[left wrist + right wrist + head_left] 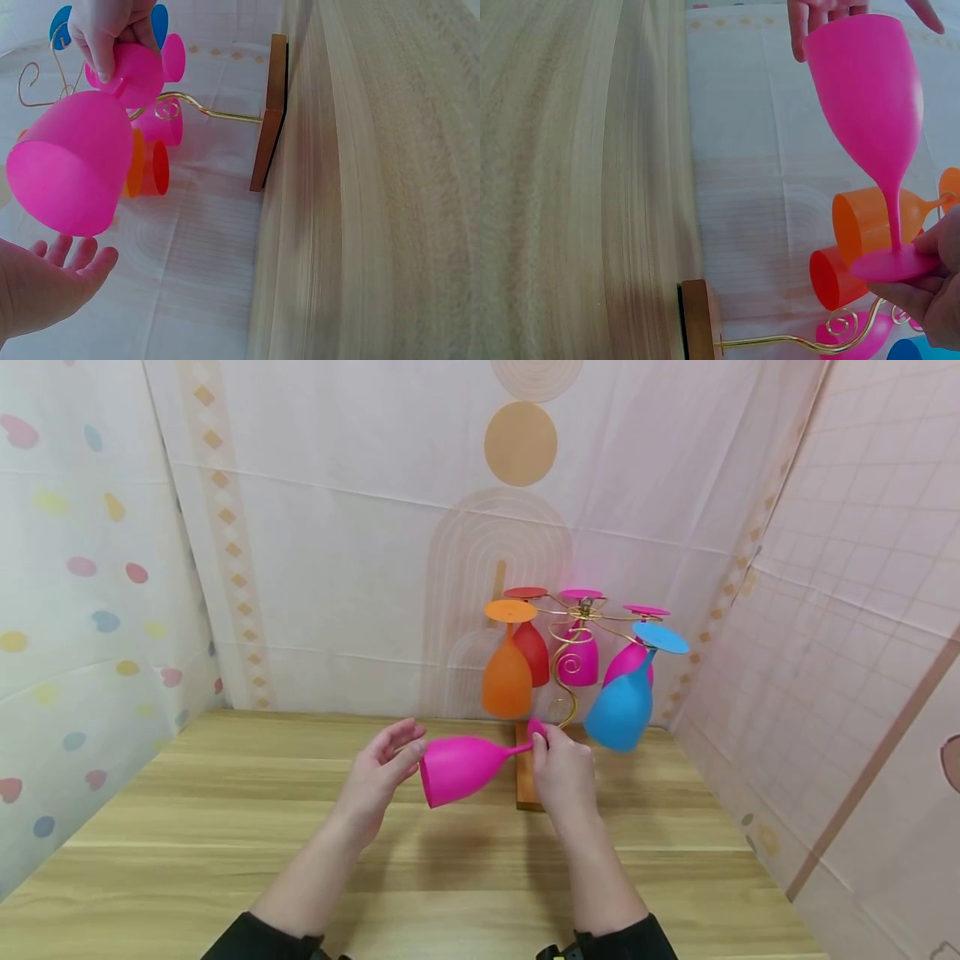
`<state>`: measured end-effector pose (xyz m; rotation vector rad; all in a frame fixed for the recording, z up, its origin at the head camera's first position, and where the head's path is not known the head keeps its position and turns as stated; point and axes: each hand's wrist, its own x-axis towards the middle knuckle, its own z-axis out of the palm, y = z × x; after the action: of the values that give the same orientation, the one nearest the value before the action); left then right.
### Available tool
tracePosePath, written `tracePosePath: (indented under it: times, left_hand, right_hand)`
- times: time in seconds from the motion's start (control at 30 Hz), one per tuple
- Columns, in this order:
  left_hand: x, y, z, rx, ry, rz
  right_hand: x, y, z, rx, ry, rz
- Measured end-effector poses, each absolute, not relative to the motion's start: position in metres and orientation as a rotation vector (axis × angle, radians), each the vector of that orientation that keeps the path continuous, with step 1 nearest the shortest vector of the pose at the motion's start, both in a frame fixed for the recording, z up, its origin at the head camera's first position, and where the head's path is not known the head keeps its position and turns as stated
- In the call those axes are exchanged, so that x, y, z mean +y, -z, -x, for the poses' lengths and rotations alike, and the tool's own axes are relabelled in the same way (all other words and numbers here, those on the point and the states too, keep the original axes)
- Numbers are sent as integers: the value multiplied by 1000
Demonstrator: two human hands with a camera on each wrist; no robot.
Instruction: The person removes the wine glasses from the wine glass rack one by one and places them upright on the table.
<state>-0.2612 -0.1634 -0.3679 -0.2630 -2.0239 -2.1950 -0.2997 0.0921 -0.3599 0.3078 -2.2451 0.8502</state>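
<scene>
A bright pink wine glass (463,768) lies tilted on its side in the air above the table, its mouth toward the left. My right hand (564,770) pinches its round foot (895,262) between thumb and fingers. Beside the mouth, my left hand (377,774) has its fingers extended, the fingertips right at the rim in the left wrist view. Behind the right hand stands a gold wire glass rack (583,612) with glasses hanging upside down: an orange glass (507,681), a red glass (534,652), a blue glass (621,706) and two pink ones.
The rack's wooden base (528,777) rests on the wood-grain table (247,843) at the back, right of centre. Patterned cloth (337,568) hangs behind the table and along both sides. The blue glass hangs close to the right hand.
</scene>
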Motion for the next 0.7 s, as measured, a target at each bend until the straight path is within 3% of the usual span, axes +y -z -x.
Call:
tracePosePath:
  times: [0.7]
  left_hand:
    - [-158,370,260,-1892,2259,334]
  right_hand:
    - [90,362,304,-2531,-1158,-207]
